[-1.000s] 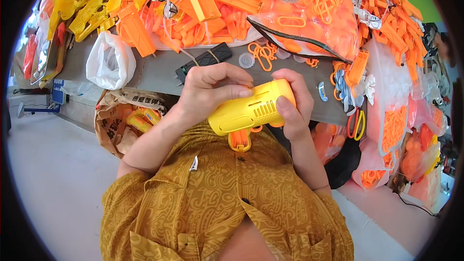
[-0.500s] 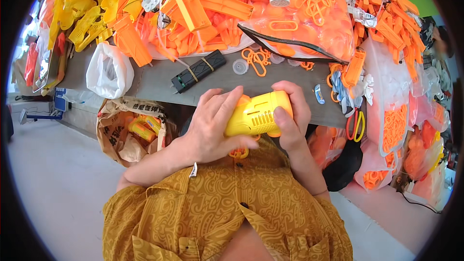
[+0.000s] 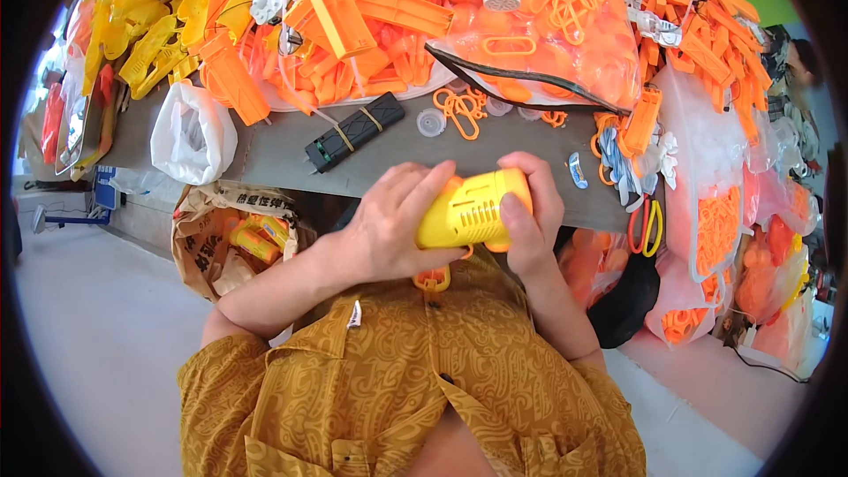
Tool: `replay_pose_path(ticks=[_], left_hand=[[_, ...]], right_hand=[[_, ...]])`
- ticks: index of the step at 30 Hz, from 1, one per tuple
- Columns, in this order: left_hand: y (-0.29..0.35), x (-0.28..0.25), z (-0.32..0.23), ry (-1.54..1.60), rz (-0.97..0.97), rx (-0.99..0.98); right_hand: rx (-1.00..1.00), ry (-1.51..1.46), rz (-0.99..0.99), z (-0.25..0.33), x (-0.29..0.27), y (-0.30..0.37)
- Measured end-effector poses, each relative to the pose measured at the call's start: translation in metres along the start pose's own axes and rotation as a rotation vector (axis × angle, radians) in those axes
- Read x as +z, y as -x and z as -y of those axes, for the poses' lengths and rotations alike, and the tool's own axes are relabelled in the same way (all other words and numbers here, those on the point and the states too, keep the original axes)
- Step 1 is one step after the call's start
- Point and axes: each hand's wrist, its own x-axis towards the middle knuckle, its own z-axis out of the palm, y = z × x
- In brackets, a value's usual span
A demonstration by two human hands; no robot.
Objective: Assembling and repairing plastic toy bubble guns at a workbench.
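Both hands hold a yellow plastic flashlight-like housing [image 3: 468, 214] sideways in front of my shirt, short of the bench edge. Ribbed slots and a long recess mark its side. My left hand [image 3: 389, 223] wraps the left end, fingers over the top and thumb underneath. At the right end, my right hand [image 3: 533, 212] grips with its thumb on the near side and fingers behind. An orange plastic piece [image 3: 432, 279] shows just below the housing, against the shirt; whether it is attached cannot be made out. The housing's left end is hidden by my left hand.
On the grey bench [image 3: 265, 155] lie a black stick with rubber bands [image 3: 355, 132], orange clips [image 3: 461, 112] and a white bag [image 3: 194, 134]. Orange and yellow parts [image 3: 389, 13] pile behind. A paper bag [image 3: 199, 243] stands lower left; scissors [image 3: 652, 228] hang at right.
My left thumb has closed in under the housing, and the left fingers sit further over it. The whole view has shifted slightly; my right hand keeps its grip.
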Motion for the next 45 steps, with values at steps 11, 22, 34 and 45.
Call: replay_pose_path(ticks=[11,22,34,45], left_hand=[[-0.017,-0.022,0.011,0.714,-0.036,-0.340],[-0.003,-0.041,0.012,0.748,-0.017,-0.315],[0.010,-0.134,0.034,0.232,-0.433,-0.435],[0.043,-0.280,0.163,-0.413,-0.716,-0.721]], right_hand=[[-0.011,-0.074,-0.263,0.005,-0.015,-0.017],[0.102,-0.299,0.113,0.013,-0.001,0.011],[0.090,-0.215,-0.025,0.005,0.019,-0.004],[0.118,-0.292,-0.089,-0.016,0.008,0.003]])
